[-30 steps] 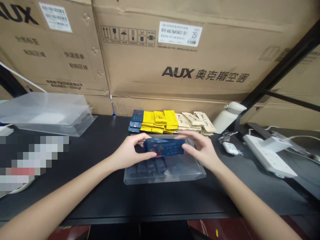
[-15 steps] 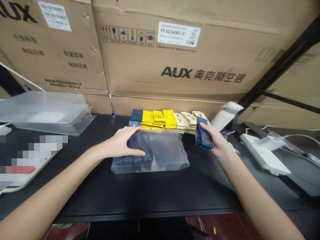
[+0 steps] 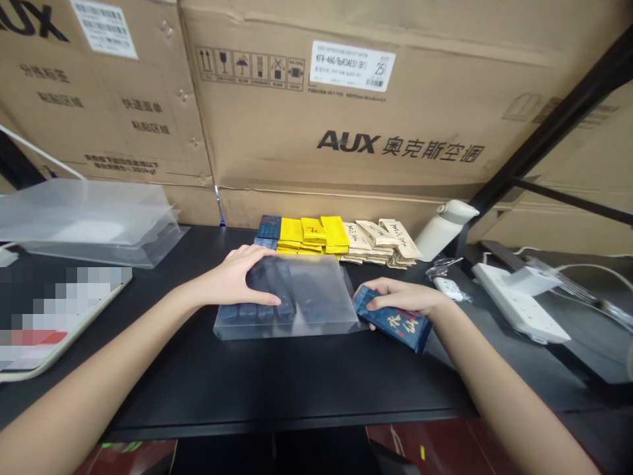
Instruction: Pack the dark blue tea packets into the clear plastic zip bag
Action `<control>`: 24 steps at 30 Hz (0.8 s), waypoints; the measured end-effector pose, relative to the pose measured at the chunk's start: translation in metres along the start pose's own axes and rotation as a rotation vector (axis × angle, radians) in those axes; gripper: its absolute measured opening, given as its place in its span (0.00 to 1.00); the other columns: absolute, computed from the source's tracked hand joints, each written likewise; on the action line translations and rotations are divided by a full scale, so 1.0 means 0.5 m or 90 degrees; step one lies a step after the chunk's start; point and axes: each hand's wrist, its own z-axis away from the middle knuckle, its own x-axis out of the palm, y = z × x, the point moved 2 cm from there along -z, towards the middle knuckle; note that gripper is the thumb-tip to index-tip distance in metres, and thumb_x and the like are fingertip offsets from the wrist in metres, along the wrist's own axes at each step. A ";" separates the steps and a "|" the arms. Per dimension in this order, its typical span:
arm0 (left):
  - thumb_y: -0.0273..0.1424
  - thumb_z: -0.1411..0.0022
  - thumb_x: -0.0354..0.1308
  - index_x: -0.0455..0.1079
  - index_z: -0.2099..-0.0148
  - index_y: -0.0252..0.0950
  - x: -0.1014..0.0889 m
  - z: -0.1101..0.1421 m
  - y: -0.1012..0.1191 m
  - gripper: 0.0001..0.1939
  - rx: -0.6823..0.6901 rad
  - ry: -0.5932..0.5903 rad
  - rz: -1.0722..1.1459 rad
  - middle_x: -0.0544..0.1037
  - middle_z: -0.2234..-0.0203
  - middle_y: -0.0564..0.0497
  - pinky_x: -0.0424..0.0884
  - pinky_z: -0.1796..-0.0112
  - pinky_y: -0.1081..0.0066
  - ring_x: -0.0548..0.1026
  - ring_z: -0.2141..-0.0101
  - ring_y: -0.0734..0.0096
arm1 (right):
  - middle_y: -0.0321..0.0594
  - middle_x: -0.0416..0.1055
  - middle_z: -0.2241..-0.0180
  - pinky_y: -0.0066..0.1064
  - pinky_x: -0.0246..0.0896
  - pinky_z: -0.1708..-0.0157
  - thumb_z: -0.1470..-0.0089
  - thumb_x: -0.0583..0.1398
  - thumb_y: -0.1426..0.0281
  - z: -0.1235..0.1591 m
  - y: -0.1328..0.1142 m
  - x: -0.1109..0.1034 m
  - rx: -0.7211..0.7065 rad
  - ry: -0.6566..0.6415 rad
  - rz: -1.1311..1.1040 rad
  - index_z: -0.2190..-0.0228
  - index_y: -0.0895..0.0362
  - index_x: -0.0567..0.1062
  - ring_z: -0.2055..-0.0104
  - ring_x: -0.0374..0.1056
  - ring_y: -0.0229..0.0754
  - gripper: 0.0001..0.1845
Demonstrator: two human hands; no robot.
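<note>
A frosted, see-through plastic box point(image 3: 324, 297) lies flat on the black table, with several dark blue packets point(image 3: 264, 307) showing through its left part. My left hand point(image 3: 242, 274) grips the box's left half, its thumb across the top and its fingers over the far edge. Beside the box's right end, my right hand point(image 3: 395, 297) is closed on a dark blue tea packet point(image 3: 403, 326) with gold characters. That packet is tilted, one end close to the box's right edge; whether it touches or enters cannot be told.
Behind the box stand yellow packets point(image 3: 333, 234), beige packets point(image 3: 378, 234) and another dark blue stack point(image 3: 270, 227). A white bottle point(image 3: 442, 231) and a power strip point(image 3: 521, 300) are on the right. More frosted plastic point(image 3: 99, 218) lies at left. Large cartons point(image 3: 267, 132) line the back.
My right hand has come left and toward me with the blue packet, turning it flatter beside the box's right end. My left hand stays on the box, which has shifted slightly left.
</note>
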 end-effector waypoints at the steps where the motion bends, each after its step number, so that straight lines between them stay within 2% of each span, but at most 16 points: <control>1: 0.57 0.53 0.64 0.60 0.39 0.41 0.000 0.000 -0.001 0.43 0.000 0.001 0.000 0.67 0.44 0.41 0.58 0.44 0.48 0.62 0.44 0.45 | 0.38 0.78 0.71 0.30 0.71 0.69 0.53 0.67 0.67 -0.003 0.004 -0.001 0.005 -0.006 0.009 0.65 0.60 0.75 0.70 0.77 0.42 0.13; 3: 0.56 0.53 0.64 0.61 0.39 0.42 0.002 -0.001 -0.003 0.43 0.003 0.006 -0.001 0.67 0.44 0.41 0.57 0.44 0.47 0.62 0.43 0.45 | 0.38 0.78 0.72 0.30 0.71 0.70 0.53 0.67 0.66 -0.013 0.009 0.002 -0.008 0.022 0.025 0.67 0.60 0.75 0.71 0.76 0.41 0.12; 5: 0.56 0.53 0.64 0.61 0.40 0.42 0.004 -0.002 -0.002 0.42 0.014 0.011 0.003 0.67 0.44 0.41 0.57 0.44 0.47 0.62 0.44 0.45 | 0.37 0.78 0.72 0.29 0.70 0.70 0.52 0.67 0.63 -0.024 0.008 0.010 -0.056 0.091 0.055 0.67 0.60 0.76 0.71 0.75 0.40 0.13; 8: 0.56 0.54 0.65 0.61 0.40 0.43 0.008 -0.002 0.004 0.43 0.025 0.013 0.020 0.67 0.45 0.41 0.58 0.44 0.47 0.63 0.44 0.45 | 0.40 0.79 0.65 0.30 0.69 0.67 0.50 0.66 0.61 -0.040 0.001 0.033 -0.146 0.155 0.108 0.63 0.60 0.79 0.67 0.74 0.40 0.16; 11: 0.55 0.55 0.66 0.62 0.39 0.43 0.012 0.002 0.013 0.43 0.025 0.010 0.037 0.67 0.44 0.42 0.59 0.45 0.48 0.63 0.45 0.44 | 0.40 0.78 0.65 0.31 0.69 0.64 0.51 0.67 0.60 -0.052 -0.001 0.051 -0.176 0.128 0.115 0.63 0.60 0.80 0.66 0.73 0.40 0.17; 14: 0.56 0.54 0.65 0.62 0.39 0.42 0.015 0.004 0.017 0.44 0.020 0.010 0.040 0.66 0.44 0.41 0.59 0.45 0.48 0.63 0.44 0.45 | 0.36 0.77 0.72 0.29 0.68 0.68 0.52 0.68 0.60 -0.054 0.002 0.046 -0.152 0.141 0.107 0.61 0.58 0.80 0.70 0.72 0.38 0.18; 16: 0.56 0.54 0.65 0.62 0.39 0.41 0.016 0.004 0.017 0.44 0.019 0.017 0.039 0.67 0.44 0.42 0.59 0.45 0.48 0.63 0.45 0.45 | 0.35 0.77 0.72 0.29 0.68 0.67 0.51 0.67 0.60 -0.050 0.001 0.038 -0.132 0.144 0.098 0.59 0.57 0.80 0.69 0.72 0.38 0.19; 21: 0.56 0.54 0.65 0.63 0.40 0.43 0.018 0.001 0.012 0.42 0.002 0.035 0.037 0.68 0.46 0.43 0.60 0.45 0.47 0.64 0.46 0.45 | 0.43 0.78 0.55 0.36 0.67 0.53 0.47 0.63 0.54 -0.032 -0.018 0.041 -0.146 0.078 0.027 0.54 0.56 0.78 0.52 0.72 0.46 0.24; 24: 0.56 0.54 0.65 0.64 0.41 0.43 0.018 0.001 0.012 0.42 -0.009 0.046 0.040 0.69 0.47 0.43 0.60 0.46 0.47 0.65 0.47 0.45 | 0.41 0.76 0.51 0.39 0.64 0.47 0.46 0.59 0.49 -0.023 -0.026 0.044 -0.176 0.077 0.032 0.54 0.54 0.79 0.48 0.70 0.48 0.27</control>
